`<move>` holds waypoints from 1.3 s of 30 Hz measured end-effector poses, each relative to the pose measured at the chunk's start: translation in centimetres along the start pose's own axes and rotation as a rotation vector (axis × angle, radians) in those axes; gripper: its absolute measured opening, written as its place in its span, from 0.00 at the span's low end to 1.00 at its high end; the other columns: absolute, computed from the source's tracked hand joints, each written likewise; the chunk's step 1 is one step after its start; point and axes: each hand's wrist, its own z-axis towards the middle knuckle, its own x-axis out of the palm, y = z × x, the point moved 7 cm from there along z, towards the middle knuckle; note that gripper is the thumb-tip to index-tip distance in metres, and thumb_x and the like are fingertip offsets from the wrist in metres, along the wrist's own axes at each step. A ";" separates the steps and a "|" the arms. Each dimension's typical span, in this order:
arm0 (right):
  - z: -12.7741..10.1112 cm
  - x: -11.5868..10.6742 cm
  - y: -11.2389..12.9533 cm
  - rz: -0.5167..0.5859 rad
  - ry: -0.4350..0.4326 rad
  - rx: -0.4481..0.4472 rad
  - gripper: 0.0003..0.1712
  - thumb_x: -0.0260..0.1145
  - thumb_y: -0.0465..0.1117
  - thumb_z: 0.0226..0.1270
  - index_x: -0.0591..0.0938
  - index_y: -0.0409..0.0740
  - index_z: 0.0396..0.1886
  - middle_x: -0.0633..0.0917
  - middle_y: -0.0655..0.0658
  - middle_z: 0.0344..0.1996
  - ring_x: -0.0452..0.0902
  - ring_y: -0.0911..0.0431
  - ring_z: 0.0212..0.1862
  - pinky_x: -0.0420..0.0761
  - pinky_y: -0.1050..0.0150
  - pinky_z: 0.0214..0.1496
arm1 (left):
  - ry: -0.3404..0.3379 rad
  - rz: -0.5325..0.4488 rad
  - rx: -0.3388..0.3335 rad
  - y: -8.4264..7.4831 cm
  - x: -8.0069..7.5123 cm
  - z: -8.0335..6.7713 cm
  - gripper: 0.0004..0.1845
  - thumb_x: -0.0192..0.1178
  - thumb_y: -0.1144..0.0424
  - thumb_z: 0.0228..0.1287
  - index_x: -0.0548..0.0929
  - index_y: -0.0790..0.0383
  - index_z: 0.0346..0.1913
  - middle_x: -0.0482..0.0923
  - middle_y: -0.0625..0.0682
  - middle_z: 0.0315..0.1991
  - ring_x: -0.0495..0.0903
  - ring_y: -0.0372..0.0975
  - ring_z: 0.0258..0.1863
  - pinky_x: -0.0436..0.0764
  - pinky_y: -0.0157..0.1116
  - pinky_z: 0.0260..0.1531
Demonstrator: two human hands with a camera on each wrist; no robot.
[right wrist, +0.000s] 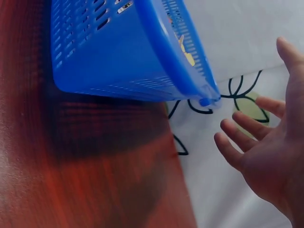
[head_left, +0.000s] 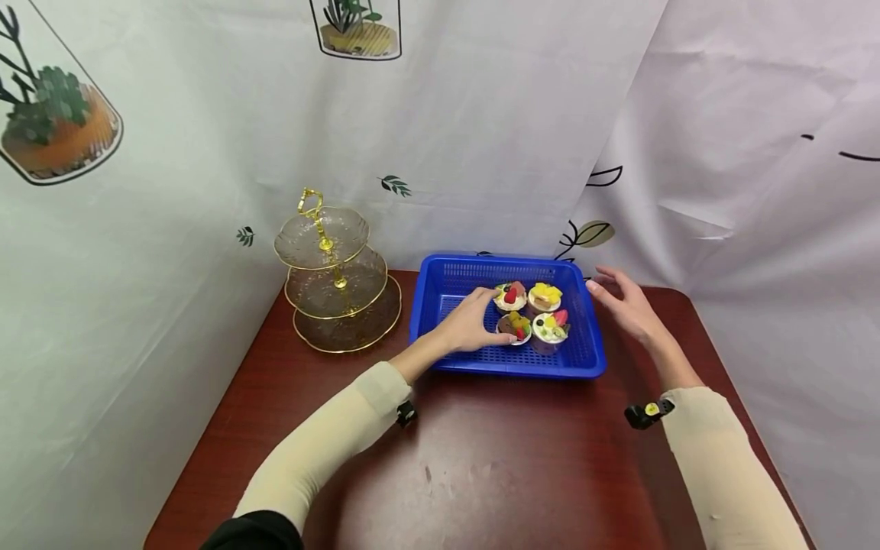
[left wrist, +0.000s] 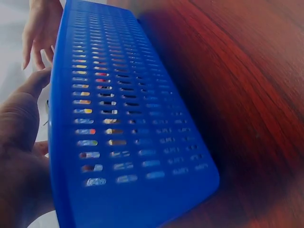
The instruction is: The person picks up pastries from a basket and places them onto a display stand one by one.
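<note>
From the head view, four fruit-topped cupcakes point(head_left: 530, 313) sit in the blue basket point(head_left: 450, 286) at the table's point(head_left: 481, 473) far side; the three-tier glass stand point(head_left: 334, 279) to its left holds none, so all four remain. The left hand point(head_left: 470, 325) touches the near-left cupcake point(head_left: 514, 327), perhaps pinching it. The right hand point(head_left: 622, 305) hovers released beside the basket. The left wrist view shows mostly blurred basket wall point(left wrist: 123, 123); the right wrist view shows splayed fingers point(right wrist: 237, 147).

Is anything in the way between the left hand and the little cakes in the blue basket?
Nothing visible. The left hand is already inside the blue basket, fingers against the nearest little cake.
</note>
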 end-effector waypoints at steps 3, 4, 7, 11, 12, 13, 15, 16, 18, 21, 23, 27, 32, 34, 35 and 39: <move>0.2 0.2 -0.9 0.075 -0.002 0.018 0.40 0.55 0.55 0.85 0.59 0.35 0.83 0.69 0.24 0.74 0.73 0.39 0.67 0.81 0.66 0.58 | 0.007 -0.010 0.002 -0.1 0.6 0.2 0.53 0.75 0.38 0.60 0.66 0.65 0.79 0.68 0.59 0.73 0.69 0.49 0.74 0.70 0.48 0.73; 0.3 0.2 -1.2 0.109 -0.003 0.033 0.40 0.55 0.54 0.85 0.59 0.35 0.83 0.69 0.24 0.74 0.75 0.43 0.65 0.81 0.70 0.54 | 0.010 -0.017 -0.002 -0.1 0.8 0.3 0.53 0.75 0.38 0.60 0.67 0.65 0.79 0.68 0.59 0.73 0.69 0.49 0.73 0.70 0.47 0.73; 0.3 0.4 -2.2 0.227 -0.005 0.075 0.41 0.54 0.54 0.86 0.57 0.32 0.83 0.68 0.25 0.74 0.77 0.55 0.60 0.83 0.70 0.54 | 0.022 -0.030 -0.019 -0.1 1.3 0.5 0.50 0.76 0.39 0.61 0.68 0.64 0.78 0.69 0.59 0.72 0.70 0.48 0.72 0.71 0.46 0.72; 0.2 0.8 -3.0 0.415 -0.018 0.128 0.38 0.57 0.54 0.85 0.62 0.35 0.81 0.74 0.32 0.67 0.79 0.62 0.54 0.85 0.67 0.55 | 0.018 -0.045 -0.051 0.0 2.0 1.0 0.47 0.76 0.40 0.61 0.71 0.64 0.75 0.72 0.57 0.69 0.73 0.47 0.68 0.74 0.44 0.69; 0.2 0.9 -3.1 0.469 -0.021 0.139 0.36 0.58 0.54 0.84 0.65 0.37 0.79 0.76 0.35 0.64 0.80 0.60 0.53 0.85 0.67 0.54 | 0.014 -0.050 -0.057 0.0 2.1 1.1 0.46 0.76 0.40 0.61 0.72 0.65 0.74 0.72 0.57 0.67 0.74 0.47 0.67 0.75 0.43 0.68; 0.1 1.1 -3.2 0.515 -0.021 0.148 0.32 0.59 0.53 0.84 0.68 0.40 0.76 0.79 0.39 0.60 0.81 0.60 0.52 0.85 0.68 0.52 | 0.009 -0.051 -0.065 0.1 2.2 1.2 0.46 0.76 0.41 0.60 0.73 0.65 0.73 0.73 0.57 0.66 0.75 0.46 0.66 0.75 0.42 0.67; 0.1 1.3 -3.3 0.622 -0.023 0.172 0.25 0.61 0.52 0.83 0.72 0.45 0.70 0.83 0.46 0.53 0.82 0.59 0.51 0.85 0.68 0.50 | 0.003 -0.049 -0.076 0.2 2.4 1.3 0.45 0.77 0.41 0.60 0.74 0.65 0.71 0.74 0.57 0.64 0.76 0.46 0.65 0.76 0.41 0.66; 0.1 1.5 -3.3 0.669 -0.020 0.183 0.23 0.62 0.51 0.83 0.72 0.46 0.67 0.84 0.49 0.50 0.83 0.58 0.50 0.85 0.67 0.49 | 0.001 -0.048 -0.083 0.3 2.6 1.4 0.45 0.77 0.41 0.60 0.74 0.65 0.71 0.74 0.56 0.63 0.76 0.45 0.64 0.76 0.41 0.66; 0.1 1.8 -3.4 0.715 -0.005 0.201 0.21 0.62 0.48 0.83 0.73 0.45 0.66 0.86 0.52 0.46 0.84 0.59 0.47 0.85 0.67 0.48 | 0.001 -0.045 -0.095 0.4 2.7 1.4 0.44 0.78 0.42 0.59 0.74 0.65 0.70 0.74 0.56 0.63 0.76 0.45 0.64 0.76 0.40 0.65; 0.2 2.2 -3.7 0.740 0.016 0.239 0.23 0.62 0.43 0.83 0.71 0.38 0.69 0.87 0.54 0.43 0.84 0.59 0.44 0.85 0.66 0.46 | -0.001 -0.041 -0.108 0.5 2.9 1.4 0.44 0.78 0.41 0.58 0.74 0.64 0.70 0.74 0.54 0.62 0.76 0.44 0.62 0.77 0.39 0.65; 0.2 2.4 -3.9 0.731 0.028 0.269 0.23 0.62 0.40 0.83 0.70 0.37 0.70 0.87 0.54 0.42 0.84 0.60 0.43 0.85 0.66 0.45 | -0.005 -0.044 -0.110 0.6 3.0 1.4 0.44 0.79 0.42 0.58 0.74 0.64 0.69 0.74 0.54 0.61 0.77 0.44 0.61 0.77 0.40 0.64; 0.4 2.9 -4.2 0.716 0.050 0.308 0.21 0.60 0.38 0.83 0.70 0.38 0.70 0.87 0.53 0.42 0.84 0.60 0.41 0.86 0.65 0.45 | -0.011 -0.035 -0.111 0.8 3.3 1.5 0.43 0.80 0.44 0.57 0.75 0.64 0.68 0.74 0.55 0.61 0.76 0.44 0.61 0.77 0.39 0.64; 0.4 3.3 -4.7 0.751 0.081 0.330 0.20 0.60 0.37 0.83 0.70 0.40 0.69 0.88 0.52 0.44 0.86 0.60 0.41 0.87 0.65 0.45 | 0.008 -0.009 -0.112 0.7 3.9 1.7 0.41 0.80 0.48 0.58 0.74 0.64 0.68 0.73 0.56 0.62 0.75 0.47 0.63 0.76 0.41 0.65; 0.3 3.4 -4.9 0.797 0.090 0.349 0.21 0.60 0.37 0.83 0.70 0.41 0.70 0.89 0.52 0.45 0.86 0.59 0.42 0.87 0.65 0.45 | 0.020 0.003 -0.114 0.7 4.1 1.8 0.41 0.80 0.49 0.59 0.74 0.64 0.69 0.72 0.56 0.62 0.76 0.47 0.62 0.76 0.41 0.65; 0.2 3.5 -5.0 0.820 0.094 0.358 0.21 0.60 0.36 0.83 0.70 0.42 0.70 0.89 0.52 0.46 0.86 0.59 0.43 0.87 0.65 0.45 | 0.024 0.007 -0.117 0.7 4.1 1.9 0.40 0.80 0.49 0.59 0.74 0.64 0.68 0.72 0.56 0.61 0.76 0.46 0.61 0.77 0.41 0.64; 0.1 3.5 -5.1 0.879 0.100 0.375 0.20 0.60 0.36 0.83 0.71 0.44 0.69 0.89 0.51 0.46 0.86 0.58 0.42 0.87 0.65 0.45 | 0.036 0.006 -0.135 0.9 4.4 2.3 0.41 0.80 0.49 0.58 0.74 0.64 0.68 0.72 0.56 0.61 0.76 0.46 0.62 0.77 0.40 0.64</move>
